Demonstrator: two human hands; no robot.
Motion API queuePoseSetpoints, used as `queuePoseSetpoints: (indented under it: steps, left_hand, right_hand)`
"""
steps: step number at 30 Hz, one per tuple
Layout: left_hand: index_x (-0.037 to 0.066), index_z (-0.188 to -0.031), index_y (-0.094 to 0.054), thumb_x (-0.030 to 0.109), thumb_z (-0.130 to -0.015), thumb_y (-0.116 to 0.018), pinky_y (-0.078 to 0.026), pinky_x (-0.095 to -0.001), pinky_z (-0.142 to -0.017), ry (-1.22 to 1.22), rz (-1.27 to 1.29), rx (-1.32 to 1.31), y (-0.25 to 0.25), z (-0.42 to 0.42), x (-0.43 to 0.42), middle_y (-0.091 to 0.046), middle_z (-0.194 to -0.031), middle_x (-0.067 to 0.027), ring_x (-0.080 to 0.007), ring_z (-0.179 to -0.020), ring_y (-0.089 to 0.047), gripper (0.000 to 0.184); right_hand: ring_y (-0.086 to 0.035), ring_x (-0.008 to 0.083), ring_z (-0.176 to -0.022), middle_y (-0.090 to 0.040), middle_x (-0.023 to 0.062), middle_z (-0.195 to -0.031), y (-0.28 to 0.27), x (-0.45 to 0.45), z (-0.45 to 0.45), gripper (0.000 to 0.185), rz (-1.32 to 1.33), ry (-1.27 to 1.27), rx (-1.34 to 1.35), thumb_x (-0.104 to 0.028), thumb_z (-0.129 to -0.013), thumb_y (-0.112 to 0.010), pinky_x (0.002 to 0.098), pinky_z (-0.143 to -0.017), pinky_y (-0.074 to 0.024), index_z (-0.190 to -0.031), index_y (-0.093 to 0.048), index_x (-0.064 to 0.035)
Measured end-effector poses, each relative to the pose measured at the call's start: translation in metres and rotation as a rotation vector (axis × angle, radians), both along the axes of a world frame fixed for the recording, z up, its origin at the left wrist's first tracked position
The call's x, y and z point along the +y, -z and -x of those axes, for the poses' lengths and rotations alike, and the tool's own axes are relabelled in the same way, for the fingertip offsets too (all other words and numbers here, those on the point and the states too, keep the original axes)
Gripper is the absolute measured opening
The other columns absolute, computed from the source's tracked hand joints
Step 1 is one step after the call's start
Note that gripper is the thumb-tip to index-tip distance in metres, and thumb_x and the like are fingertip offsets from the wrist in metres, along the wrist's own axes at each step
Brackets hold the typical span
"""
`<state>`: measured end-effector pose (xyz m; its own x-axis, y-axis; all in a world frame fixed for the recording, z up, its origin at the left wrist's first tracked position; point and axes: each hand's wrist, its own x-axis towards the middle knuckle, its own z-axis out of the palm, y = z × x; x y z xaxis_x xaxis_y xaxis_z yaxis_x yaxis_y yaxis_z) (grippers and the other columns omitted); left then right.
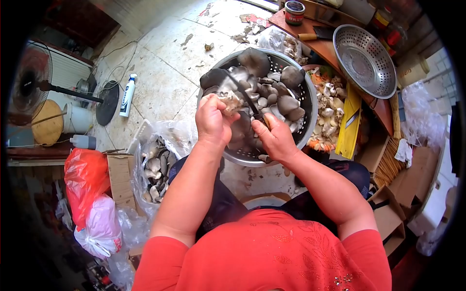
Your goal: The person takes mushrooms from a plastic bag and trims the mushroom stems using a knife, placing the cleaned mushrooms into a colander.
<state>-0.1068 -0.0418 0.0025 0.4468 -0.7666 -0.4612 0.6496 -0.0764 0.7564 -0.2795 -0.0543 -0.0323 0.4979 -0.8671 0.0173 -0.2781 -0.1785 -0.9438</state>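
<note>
- The left hand [213, 120] is closed around a pale mushroom clump [230, 99], with the fingers curled in and the thumb pressed toward it.
- That mushroom clump is held up over the left part of the colander [313, 109], inside its left rim.
- The right hand [275, 137] is clamped on the handle of a knife [246, 97], whose dark blade slants toward the colander's far left rim.
- The blade lies just beside the mushroom clump; whether the two touch cannot be told.
- Grey mushrooms [288, 104] fill much of the colander, with large dark caps by its far rim and smaller ones toward its right rim.
- Past the colander's left rim, a clear plastic bag [174, 133] stands open with more mushrooms [156, 169] inside.
- Beyond its right rim lies a heap of pale mushroom pieces [330, 116], with a yellow strip [350, 128] along the heap's right side.
- A brown surface [320, 47] slants across the far right; a cleaver [324, 32] and a jar [294, 13] are near its far left corner, and a second colander [365, 60] sits toward its right edge.
</note>
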Motion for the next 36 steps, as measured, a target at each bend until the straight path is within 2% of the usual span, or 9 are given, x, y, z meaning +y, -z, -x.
queuePoseSetpoints:
  steps: [2,3,5,7,10,13,26,33,36]
  left_hand:
    - [0.008,-0.094,-0.049,0.003,-0.072,-0.046,-0.051,-0.0334,-0.051,-0.071,0.005,-0.08,-0.002,-0.005,-0.001,-0.057,-0.084,-0.006,-0.02,-0.07,-0.06,0.023]
    - [0.008,-0.094,-0.049,0.003,-0.072,-0.046,-0.051,-0.0334,-0.051,-0.073,0.006,-0.079,-0.004,-0.005,0.0,-0.057,-0.084,-0.006,-0.02,-0.07,-0.06,0.023]
    - [0.009,-0.097,-0.049,0.002,-0.073,-0.045,-0.051,-0.0355,-0.055,-0.048,-0.001,-0.292,-0.019,0.0,0.0,-0.058,-0.084,-0.0062,-0.0213,-0.072,-0.061,0.025]
    - [0.009,-0.099,-0.048,0.0,-0.073,-0.046,-0.05,-0.0326,-0.054,-0.046,0.029,-0.335,-0.014,-0.002,0.0,-0.057,-0.084,-0.0062,-0.0194,-0.068,-0.06,0.028]
    - [0.008,-0.098,-0.049,-0.003,-0.074,-0.046,-0.049,-0.0271,-0.053,-0.014,0.079,-0.461,-0.01,-0.005,0.001,-0.056,-0.083,-0.0043,-0.0137,-0.064,-0.058,0.026]
    - [0.006,-0.097,-0.05,-0.005,-0.075,-0.045,-0.049,-0.027,-0.054,0.034,0.102,-0.449,-0.009,-0.009,0.001,-0.056,-0.083,-0.0042,-0.0131,-0.063,-0.057,0.026]
    - [0.005,-0.094,-0.053,-0.008,-0.074,-0.047,-0.048,-0.0223,-0.058,0.135,0.162,-0.455,-0.024,-0.004,0.009,-0.059,-0.088,-0.0047,-0.0081,-0.069,-0.055,0.024]
    - [0.004,-0.088,-0.056,-0.009,-0.071,-0.049,-0.047,-0.022,-0.073,0.216,0.277,-0.835,-0.004,0.009,0.013,-0.059,-0.087,-0.0015,-0.0084,-0.079,-0.056,0.022]
    - [0.004,-0.087,-0.056,-0.009,-0.071,-0.05,-0.047,-0.0219,-0.074,0.261,0.246,-0.93,-0.003,0.02,0.017,-0.059,-0.086,-0.0018,-0.0089,-0.079,-0.056,0.021]
  right_hand:
    - [-0.057,0.0193,-0.06,-0.055,0.0079,-0.065,0.001,0.001,0.003,0.037,-0.37,0.03,-0.166,-0.037,-0.093,-0.058,0.0353,-0.056,-0.0436,-0.088,-0.052,-0.0014]
    - [-0.057,0.0193,-0.06,-0.055,0.0079,-0.065,-0.001,0.001,0.006,0.037,-0.37,0.028,-0.165,-0.037,-0.093,-0.058,0.0353,-0.056,-0.0436,-0.088,-0.052,-0.0014]
    - [-0.049,0.0085,-0.057,-0.052,0.002,-0.065,-0.016,0.002,0.011,0.035,-0.62,0.103,-0.269,-0.036,-0.094,-0.057,0.0296,-0.051,-0.0398,-0.085,-0.052,-0.0027]
    - [-0.045,0.0086,-0.053,-0.053,0.0019,-0.065,-0.017,0.006,0.014,0.035,-0.604,0.126,-0.285,-0.036,-0.094,-0.057,0.028,-0.049,-0.0372,-0.083,-0.053,-0.0033]
    - [-0.044,0.0119,-0.055,-0.052,0.0041,-0.065,-0.02,0.01,0.02,0.036,-0.379,0.066,-0.172,-0.036,-0.094,-0.057,0.0297,-0.052,-0.0383,-0.083,-0.052,-0.0023]
    - [-0.051,0.0187,-0.065,-0.055,0.0105,-0.069,-0.024,0.014,0.026,0.036,-0.224,-0.033,-0.089,-0.037,-0.093,-0.058,0.0335,-0.063,-0.0444,-0.09,-0.056,-0.0009]
    - [-0.05,0.0188,-0.064,-0.056,0.0113,-0.07,-0.03,0.003,0.037,0.039,-0.29,-0.112,0.007,-0.039,-0.093,-0.057,0.034,-0.063,-0.0436,-0.087,-0.057,-0.0003]
    - [-0.052,0.0191,-0.063,-0.055,0.0114,-0.067,-0.036,0.005,0.028,0.041,-0.25,-0.092,0.026,-0.04,-0.094,-0.055,0.0346,-0.062,-0.0436,-0.086,-0.057,0.0006]
    - [-0.052,0.0187,-0.064,-0.055,0.0116,-0.067,-0.035,0.001,0.024,0.043,-0.252,-0.086,0.098,-0.041,-0.094,-0.054,0.0353,-0.062,-0.0436,-0.085,-0.057,0.0015]
